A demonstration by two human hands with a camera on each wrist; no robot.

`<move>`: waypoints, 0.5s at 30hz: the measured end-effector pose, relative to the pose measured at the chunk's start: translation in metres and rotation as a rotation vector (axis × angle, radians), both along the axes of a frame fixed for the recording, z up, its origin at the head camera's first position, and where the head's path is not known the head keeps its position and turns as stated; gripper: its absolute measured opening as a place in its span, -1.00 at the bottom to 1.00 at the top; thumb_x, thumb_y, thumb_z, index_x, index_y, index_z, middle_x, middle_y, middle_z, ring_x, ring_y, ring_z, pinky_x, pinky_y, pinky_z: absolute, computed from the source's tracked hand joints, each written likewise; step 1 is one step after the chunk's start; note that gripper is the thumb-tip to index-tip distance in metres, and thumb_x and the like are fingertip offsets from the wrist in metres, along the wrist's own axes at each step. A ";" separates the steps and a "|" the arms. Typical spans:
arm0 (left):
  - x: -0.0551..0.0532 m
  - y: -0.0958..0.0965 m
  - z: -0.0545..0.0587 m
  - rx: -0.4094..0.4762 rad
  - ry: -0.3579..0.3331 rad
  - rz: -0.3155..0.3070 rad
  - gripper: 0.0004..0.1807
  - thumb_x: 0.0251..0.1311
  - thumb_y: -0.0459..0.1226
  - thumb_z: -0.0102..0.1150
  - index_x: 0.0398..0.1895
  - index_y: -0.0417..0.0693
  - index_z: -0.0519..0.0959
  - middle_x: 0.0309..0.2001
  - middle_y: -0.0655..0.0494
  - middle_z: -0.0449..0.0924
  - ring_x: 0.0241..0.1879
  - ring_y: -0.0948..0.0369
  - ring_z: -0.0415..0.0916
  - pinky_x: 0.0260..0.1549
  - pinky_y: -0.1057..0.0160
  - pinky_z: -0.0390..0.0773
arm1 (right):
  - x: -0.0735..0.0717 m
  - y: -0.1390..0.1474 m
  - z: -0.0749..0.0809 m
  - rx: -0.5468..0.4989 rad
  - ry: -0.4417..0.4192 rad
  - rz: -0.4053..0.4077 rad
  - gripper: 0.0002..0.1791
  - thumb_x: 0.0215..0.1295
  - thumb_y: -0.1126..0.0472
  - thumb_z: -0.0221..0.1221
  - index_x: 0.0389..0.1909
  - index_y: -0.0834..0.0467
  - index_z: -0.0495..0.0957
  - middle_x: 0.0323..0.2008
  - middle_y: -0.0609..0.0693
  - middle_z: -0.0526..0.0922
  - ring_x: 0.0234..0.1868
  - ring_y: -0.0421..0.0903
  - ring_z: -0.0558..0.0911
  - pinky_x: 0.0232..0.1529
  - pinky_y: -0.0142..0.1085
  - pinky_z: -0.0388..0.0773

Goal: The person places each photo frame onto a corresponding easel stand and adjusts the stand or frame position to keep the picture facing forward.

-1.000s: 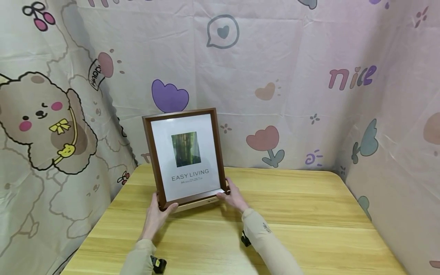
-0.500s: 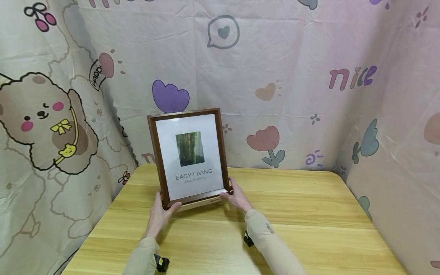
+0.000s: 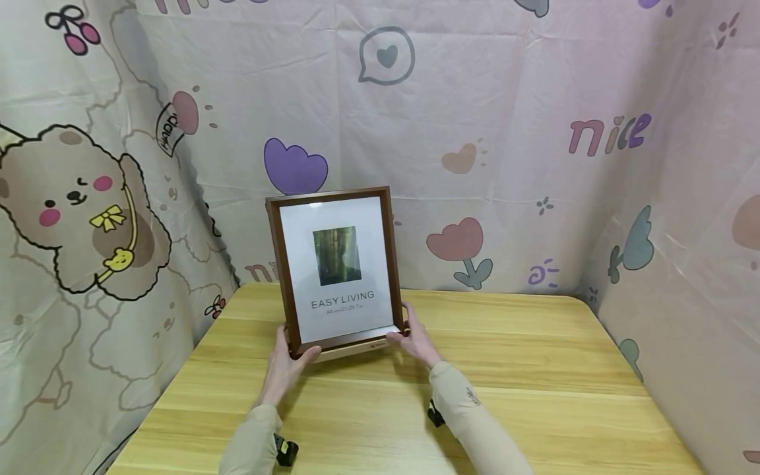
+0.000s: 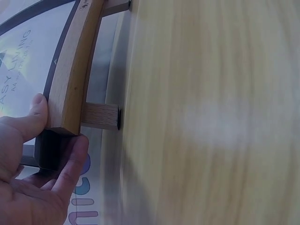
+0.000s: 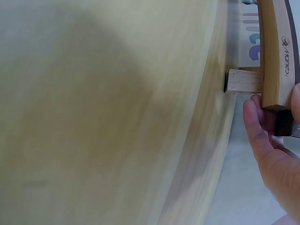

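Observation:
A brown picture frame (image 3: 374, 264), with a small forest print and the words "EASY LIVING" behind its front, leans back on a light wooden tabletop easel (image 3: 350, 350). My left hand (image 3: 285, 366) grips the lower left corner, its thumb (image 4: 33, 117) over the front and fingers underneath. At the lower right corner my right hand (image 3: 417, 341) holds on the same way, thumb in front. In the left wrist view a short easel leg (image 4: 101, 115) reaches to the tabletop. The right wrist view shows lettering on the easel's ledge (image 5: 276, 61).
The wood-grain table (image 3: 534, 369) extends to the right and toward me. Behind it hangs a pale printed curtain (image 3: 510, 119), close to the back edge; another curtain with a bear (image 3: 89, 211) hangs at the left. Small black cameras are strapped at both wrists.
Both hands have shifted the picture frame and its easel to the right across the table. Their hold on the lower corners is the same.

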State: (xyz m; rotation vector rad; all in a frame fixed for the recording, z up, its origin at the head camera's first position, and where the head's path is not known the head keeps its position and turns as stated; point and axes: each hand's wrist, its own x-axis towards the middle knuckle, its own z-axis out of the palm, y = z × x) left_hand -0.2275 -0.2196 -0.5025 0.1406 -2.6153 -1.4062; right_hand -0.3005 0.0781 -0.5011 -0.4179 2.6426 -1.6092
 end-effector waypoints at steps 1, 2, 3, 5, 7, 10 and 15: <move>0.000 0.001 0.000 0.001 -0.001 -0.001 0.13 0.23 0.04 0.35 0.59 -0.17 -0.18 0.42 -0.52 0.23 0.40 -0.37 0.25 0.38 -0.34 0.29 | 0.000 0.001 0.000 -0.001 -0.002 -0.005 -0.08 0.30 0.23 0.31 0.56 0.04 -0.01 -0.12 0.27 0.67 -0.11 0.07 0.66 0.06 0.05 0.63; -0.001 0.002 0.000 0.003 0.000 -0.002 0.13 0.23 0.04 0.35 0.59 -0.17 -0.18 0.42 -0.52 0.22 0.41 -0.37 0.24 0.38 -0.34 0.28 | 0.001 0.002 0.000 -0.004 -0.003 -0.007 -0.07 0.30 0.23 0.32 0.56 0.05 -0.01 -0.12 0.28 0.67 -0.11 0.08 0.66 0.06 0.06 0.63; -0.001 0.004 0.001 0.003 -0.008 -0.001 0.13 0.23 0.04 0.35 0.59 -0.16 -0.18 0.43 -0.52 0.20 0.41 -0.37 0.23 0.38 -0.35 0.27 | 0.001 0.003 0.000 -0.008 -0.004 -0.008 -0.07 0.29 0.24 0.32 0.56 0.05 -0.01 -0.12 0.28 0.67 -0.11 0.08 0.67 0.06 0.07 0.63; -0.002 0.006 0.001 0.006 -0.019 -0.002 0.14 0.23 0.05 0.34 0.60 -0.15 -0.20 0.45 -0.52 0.16 0.43 -0.38 0.19 0.39 -0.36 0.25 | 0.001 0.005 0.000 -0.009 -0.002 -0.011 -0.07 0.29 0.24 0.32 0.56 0.05 0.00 -0.13 0.28 0.68 -0.13 0.07 0.67 0.03 0.04 0.64; -0.003 0.008 0.001 0.007 -0.029 -0.004 0.15 0.23 0.07 0.33 0.60 -0.15 -0.22 0.47 -0.52 0.13 0.44 -0.39 0.16 0.39 -0.37 0.24 | 0.001 0.007 0.000 -0.010 0.005 -0.010 -0.08 0.29 0.26 0.32 0.55 0.06 0.00 -0.16 0.28 0.68 -0.15 0.06 0.68 -0.01 -0.01 0.65; -0.005 0.010 0.001 0.007 -0.034 -0.009 0.15 0.24 0.07 0.32 0.61 -0.14 -0.23 0.48 -0.51 0.11 0.44 -0.40 0.15 0.39 -0.37 0.23 | 0.002 0.011 0.000 -0.007 0.013 -0.013 -0.09 0.29 0.27 0.32 0.54 0.07 0.01 -0.16 0.29 0.68 -0.15 0.06 0.67 -0.04 -0.02 0.66; -0.008 0.014 -0.001 0.008 -0.025 -0.018 0.14 0.24 0.08 0.32 0.61 -0.14 -0.21 0.48 -0.49 0.12 0.45 -0.38 0.16 0.39 -0.37 0.24 | 0.002 0.015 0.000 0.005 -0.007 -0.043 -0.08 0.29 0.25 0.32 0.56 0.02 0.00 -0.10 0.29 0.67 -0.07 0.10 0.66 0.08 0.08 0.62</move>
